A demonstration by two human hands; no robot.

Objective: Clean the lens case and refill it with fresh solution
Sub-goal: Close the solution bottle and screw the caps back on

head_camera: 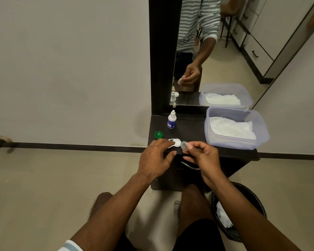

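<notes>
Two fingertips of the right hand point(201, 156) pinch a small clear cap point(184, 144) just above the dark tabletop point(188, 129). Beside it, the left hand point(155, 158) reaches with loosely spread fingers over the white lens case point(176, 142), touching or nearly touching it. A green cap point(158, 135) and a dropper bottle point(171, 120) stand just behind. The case looks light, stiff and probably slippery; it is best held by its rim.
</notes>
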